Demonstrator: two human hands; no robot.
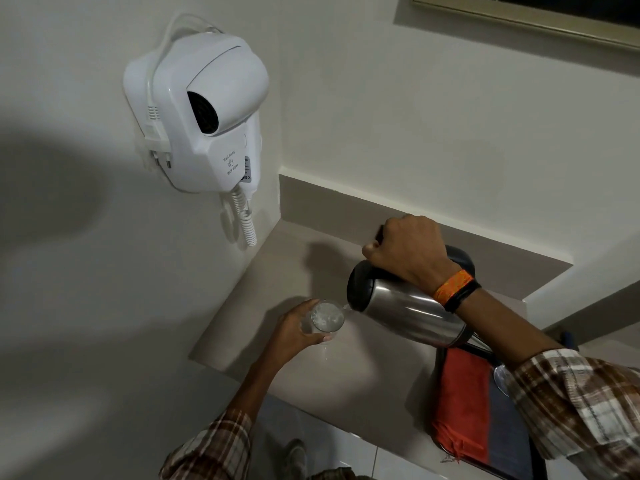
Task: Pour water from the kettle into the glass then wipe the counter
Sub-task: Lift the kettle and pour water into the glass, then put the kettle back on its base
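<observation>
A steel kettle [405, 311] with a black lid is tipped to the left, its spout over a clear glass [325, 318]. Water runs from the spout into the glass, which holds bubbling water. My right hand [407, 252] grips the kettle's black handle from above. My left hand [294, 332] is wrapped around the glass and holds it just above the beige counter [329, 375]. An orange cloth [462, 400] lies folded on a dark tray at the counter's right front.
A white wall-hung hair dryer [204, 112] with a coiled cord hangs on the left wall above the counter's corner. A dark tray [509, 434] carries the cloth and an upturned glass [502, 379]. The kettle's black base [462, 258] sits behind the kettle.
</observation>
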